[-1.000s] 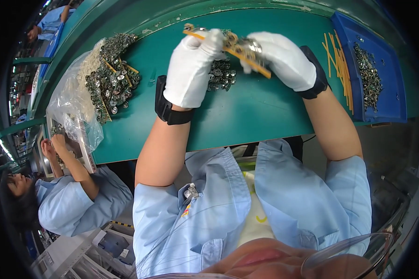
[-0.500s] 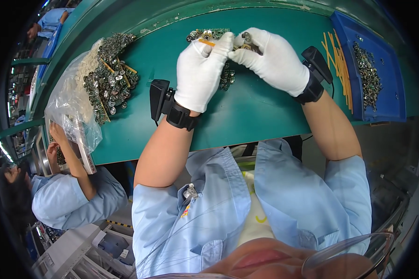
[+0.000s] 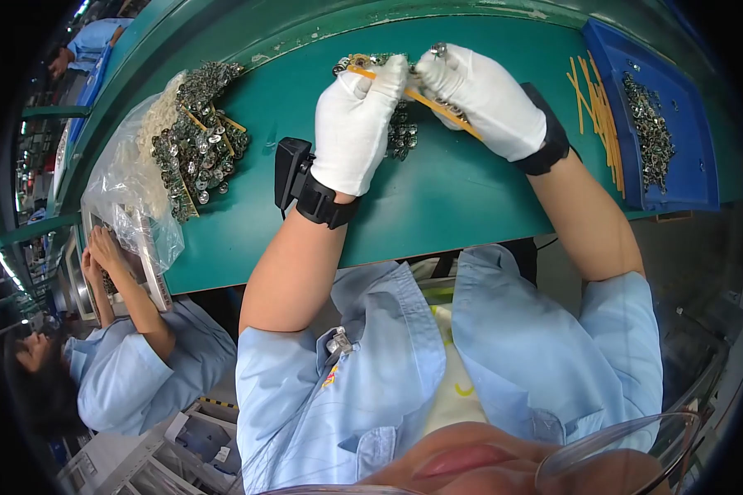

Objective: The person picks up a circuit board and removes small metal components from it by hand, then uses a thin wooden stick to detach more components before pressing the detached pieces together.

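My left hand [image 3: 357, 128], in a white glove, pinches a narrow yellow strip [image 3: 422, 101] near its left part. The strip runs slanting down to the right, passing below the fingers of my right hand [image 3: 497, 107]. Small metal pieces show along its right part. A small round silver part [image 3: 439, 50] sits at the tip of my gloved right hand, between closed fingers. Partly hidden behind both hands, a cluster of similar shiny round parts [image 3: 403, 136] lies on the green tabletop [image 3: 462, 198].
On the left stands a heap of metal parts and strips [image 3: 196, 153] beside a clear plastic bag [image 3: 120, 194]. Loose yellow strips [image 3: 604, 124] lie at the right, next to a blue tray [image 3: 695, 157] of small metal pieces. Another person [image 3: 153, 355] works at lower left.
The yellow strip now shows at full slant between my hands; before, only its left end was visible. My right hand has turned, lifting the round part slightly upward.
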`<state>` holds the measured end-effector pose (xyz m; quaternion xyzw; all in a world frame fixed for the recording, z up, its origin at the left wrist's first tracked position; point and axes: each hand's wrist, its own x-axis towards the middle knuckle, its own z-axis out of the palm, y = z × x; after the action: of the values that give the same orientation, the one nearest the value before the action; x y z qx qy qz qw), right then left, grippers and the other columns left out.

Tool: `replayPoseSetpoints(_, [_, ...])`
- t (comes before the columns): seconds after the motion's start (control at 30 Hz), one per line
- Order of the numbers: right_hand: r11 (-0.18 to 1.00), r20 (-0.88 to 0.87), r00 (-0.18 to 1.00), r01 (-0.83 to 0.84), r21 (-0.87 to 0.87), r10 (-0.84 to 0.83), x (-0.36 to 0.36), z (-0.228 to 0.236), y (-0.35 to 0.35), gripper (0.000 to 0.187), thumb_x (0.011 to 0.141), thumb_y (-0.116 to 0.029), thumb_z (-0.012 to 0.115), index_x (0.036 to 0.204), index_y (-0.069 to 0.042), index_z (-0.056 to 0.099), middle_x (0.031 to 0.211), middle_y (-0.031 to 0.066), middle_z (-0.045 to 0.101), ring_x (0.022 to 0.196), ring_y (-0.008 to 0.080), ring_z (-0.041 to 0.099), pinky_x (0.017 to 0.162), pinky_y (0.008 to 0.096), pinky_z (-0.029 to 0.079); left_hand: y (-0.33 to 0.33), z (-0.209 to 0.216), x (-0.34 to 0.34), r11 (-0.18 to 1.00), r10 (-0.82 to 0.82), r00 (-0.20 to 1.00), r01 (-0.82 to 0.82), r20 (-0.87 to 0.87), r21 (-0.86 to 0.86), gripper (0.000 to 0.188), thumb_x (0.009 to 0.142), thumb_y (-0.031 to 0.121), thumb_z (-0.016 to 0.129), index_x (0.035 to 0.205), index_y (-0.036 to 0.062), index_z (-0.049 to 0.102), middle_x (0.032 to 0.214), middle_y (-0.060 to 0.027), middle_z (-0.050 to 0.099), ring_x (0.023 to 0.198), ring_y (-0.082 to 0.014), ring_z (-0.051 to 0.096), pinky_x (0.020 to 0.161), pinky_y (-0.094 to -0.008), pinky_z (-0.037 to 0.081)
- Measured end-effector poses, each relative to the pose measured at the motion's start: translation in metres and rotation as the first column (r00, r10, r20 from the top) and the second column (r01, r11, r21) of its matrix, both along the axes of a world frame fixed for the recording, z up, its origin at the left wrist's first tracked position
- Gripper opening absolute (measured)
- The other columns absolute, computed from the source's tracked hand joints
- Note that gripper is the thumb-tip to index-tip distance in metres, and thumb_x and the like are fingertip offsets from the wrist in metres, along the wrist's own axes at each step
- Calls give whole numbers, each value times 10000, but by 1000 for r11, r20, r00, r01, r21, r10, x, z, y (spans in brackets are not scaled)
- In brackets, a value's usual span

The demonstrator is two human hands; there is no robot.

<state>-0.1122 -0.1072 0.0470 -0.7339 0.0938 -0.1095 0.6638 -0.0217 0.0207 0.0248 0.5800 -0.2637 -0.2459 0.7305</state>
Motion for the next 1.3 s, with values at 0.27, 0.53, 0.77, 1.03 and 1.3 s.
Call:
replayPoseSetpoints(0.27, [998,214,977,12,-69,3,6,-21,5,242,874,-260,600,839,-35,519,681,-1,483,634,94,454,592,239,398,2,0,2,996,48,997,-52,56,74,198,868,200,621,810,11,633,658,39,560,605,-18,442,556,-184,359])
replayPoseSetpoints(0.53, [347,260,963,220,-912,72,-7,-4,19,175,810,-177,660,801,-41,550,700,36,547,620,107,500,583,254,422,0,15,-5,989,117,990,-109,-77,103,232,866,213,621,773,1,626,606,39,545,532,-21,423,492,-187,331])
replayPoseSetpoints(0.77, [616,339,940,288,-733,-36,-4,-14,17,217,812,-200,657,902,-21,576,759,54,587,662,107,538,615,240,443,2,7,-1,980,130,991,-129,1,149,260,875,250,605,768,14,623,589,47,520,516,-30,402,487,-189,318])
replayPoseSetpoints(1.03, [885,-147,969,111,-453,-197,2,-29,-57,252,869,-165,540,1051,-3,601,886,78,633,758,136,585,706,233,452,1,6,5,975,140,986,-153,94,159,283,879,292,598,793,23,618,652,43,527,596,-31,423,552,-199,343])
replayPoseSetpoints(1.3, [585,-51,953,141,-798,-300,-5,-16,-65,332,844,-173,535,1127,-5,581,1036,102,637,866,155,614,772,245,454,1,7,5,984,107,989,-119,100,130,301,883,303,589,832,8,620,709,5,598,643,-47,496,609,-196,375])
